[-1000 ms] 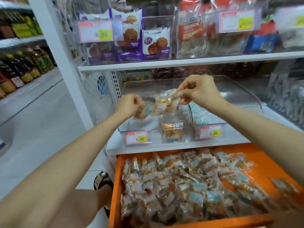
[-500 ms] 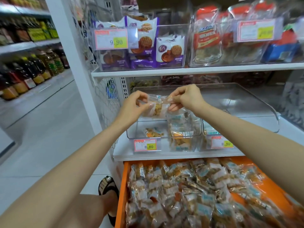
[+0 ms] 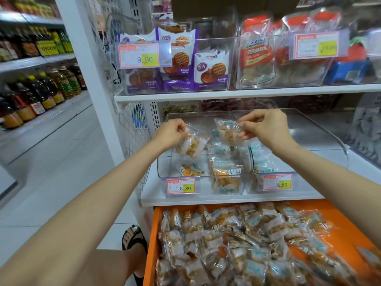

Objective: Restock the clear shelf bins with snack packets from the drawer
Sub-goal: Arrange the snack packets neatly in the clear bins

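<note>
The left hand (image 3: pixel 172 133) pinches the top edge of a small clear plastic snack packet of golden pieces (image 3: pixel 190 144), which hangs over the left clear plastic shelf bin (image 3: pixel 165 172) on the white lower shelf (image 3: pixel 226 200). The right hand (image 3: pixel 266 129) pinches a second clear packet with pale blue print (image 3: pixel 227 131) by its upper corner, above the stack of packets (image 3: pixel 225 170) standing at the right end of that bin. The two packets are apart, each held by fingertips only.

That thin grip is the main risk: the film looks slick, and a packet let go too early or too high could tip off the bin's front rim and fall back into the open orange drawer (image 3: pixel 340 223), or past its left side to the tiled floor beside the sandalled foot (image 3: pixel 134 238). The stack already stands close to the bin's rim (it looks loosely piled), so dropping one on top may topple it forward. The left part of the bin holds only one flat packet (image 3: pixel 190 170), so a packet released upright there would probably flop over rather than stand. A second clear bin (image 3: pixel 274 162) sits just to the right, and a careless release could land the blue-printed packet in the wrong one, if the two are meant to differ.
</note>
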Tool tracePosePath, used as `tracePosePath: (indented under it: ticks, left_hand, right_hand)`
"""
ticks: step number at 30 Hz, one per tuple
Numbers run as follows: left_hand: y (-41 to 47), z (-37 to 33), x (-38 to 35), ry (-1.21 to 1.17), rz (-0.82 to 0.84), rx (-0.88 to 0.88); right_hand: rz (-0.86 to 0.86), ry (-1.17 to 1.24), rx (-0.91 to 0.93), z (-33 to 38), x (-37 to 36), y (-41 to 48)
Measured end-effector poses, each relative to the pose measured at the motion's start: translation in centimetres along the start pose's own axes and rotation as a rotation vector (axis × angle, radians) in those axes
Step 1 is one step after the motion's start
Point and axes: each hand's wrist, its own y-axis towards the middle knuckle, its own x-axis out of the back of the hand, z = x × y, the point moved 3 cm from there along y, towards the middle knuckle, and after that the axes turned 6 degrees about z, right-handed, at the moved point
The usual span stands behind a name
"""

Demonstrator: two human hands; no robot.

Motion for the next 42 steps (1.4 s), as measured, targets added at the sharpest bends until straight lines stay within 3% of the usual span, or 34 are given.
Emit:
tracePosePath:
  ticks: [4, 11, 15, 18, 21, 24, 27, 30, 34, 36, 38, 42]
  left_hand:
    - [0.8, -0.4, -1.0, 0.012, 0.020, 0.076]
    - [-1.4, 0.0, 0.1, 0.050, -0.286, 0.006]
    - [-3.1, 1.1, 0.7, -0.220, -0.348, 0.008]
    - [-3.8, 1.9, 0.3, -0.407, -0.345, 0.007]
    - [-3.5, 2.7, -0.5, -0.433, -0.278, -0.023]
    - [-2.6, 3.0, -1.4, -0.214, -0.147, -0.085]
    - [-1.6, 3.2, -2.6, -0.071, -0.007, -0.149]
    - [-1.0, 3.7, -4.8, 0.079, 0.282, -0.130]
    - [-1.1, 4.2, -6.1, 0.227, 0.583, -0.065]
    - [-1.3, 4.2, -5.6, 0.260, 0.603, -0.007]
    - [-1.5, 3.8, -4.7, 0.248, 0.556, 0.040]
    - [-1.6, 2.9, -2.5, 0.159, 0.262, 0.028]
  right_hand:
    - [-0.065, -0.145, 0.056, 0.5, 1.4, -0.3]
    - [0.040, -0.248, 0.026, -0.8, -0.3, 1.7]
    - [0.125, -0.308, 0.008, -1.2, -2.7, 3.7]
    - [0.159, -0.177, -0.083, -1.5, -4.1, 5.0]
    - [0.204, -0.056, -0.114, -1.8, -4.5, 5.9]
    - [0.377, -0.142, -0.109, -2.3, -4.4, 6.0]
    - [0.630, -0.534, -0.081, -2.9, -4.2, 5.2]
    - [0.801, -0.959, 0.005, -2.4, -3.9, 4.5]
    - [0.601, -1.035, 0.139, -1.1, -3.7, 5.2]
    - [0.566, -0.972, 0.161, -1.0, -4.5, 5.7]
    - [0.663, -1.031, 0.142, -1.6, -5.9, 6.3]
    - [0.918, -1.111, -0.014, -3.9, -8.2, 7.0]
